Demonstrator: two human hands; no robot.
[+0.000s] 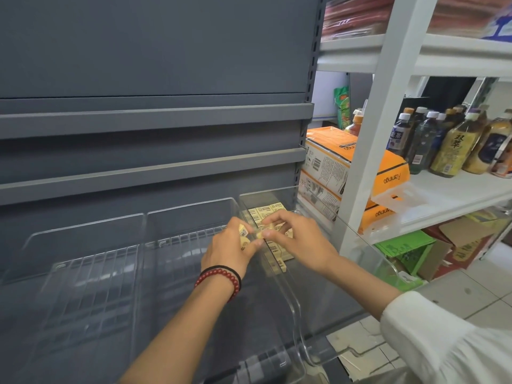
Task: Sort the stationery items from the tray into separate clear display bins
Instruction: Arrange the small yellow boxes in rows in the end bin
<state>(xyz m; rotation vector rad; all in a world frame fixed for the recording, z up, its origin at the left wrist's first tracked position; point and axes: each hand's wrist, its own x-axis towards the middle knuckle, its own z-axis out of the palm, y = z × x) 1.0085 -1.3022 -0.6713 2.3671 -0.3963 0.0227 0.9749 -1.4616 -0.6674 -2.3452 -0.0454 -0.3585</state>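
Both forearms reach forward and meet over the right clear bin [266,193], hands almost touching.
Left hand [231,249]: back of hand up, fingers curled round a small stack of yellow packs [243,237]. Barcode sticker visible on the top one, not readable.
Right hand [300,239]: palm down, thumb and forefinger pinched on a single yellow pack [260,234]; other fingers loosely bent. Motion blur here, so exact contact is hard to see.
Right bin already holds rows of the same packs [267,212], lying flat along the floor from the back wall toward the front. Printed labels on them are too small to read.
Middle bin [191,210] and left bin [83,225] sit side by side to the left of it, walls touching, all on the grey shelf unit [155,120].
Left wrist wears a red bead bracelet [221,277] with a thin black band next to it. Right arm has a white sleeve [443,345] pushed up past the forearm.
Just right of the bins is a white rack [388,92]. Orange cartons [329,162] are stacked two high, printed "Flamingo" upside down. Drink bottles [426,139] stand on the same level; one label reads "双萃" [458,145]. A green carton [404,248] sits lower down by the tiled floor.
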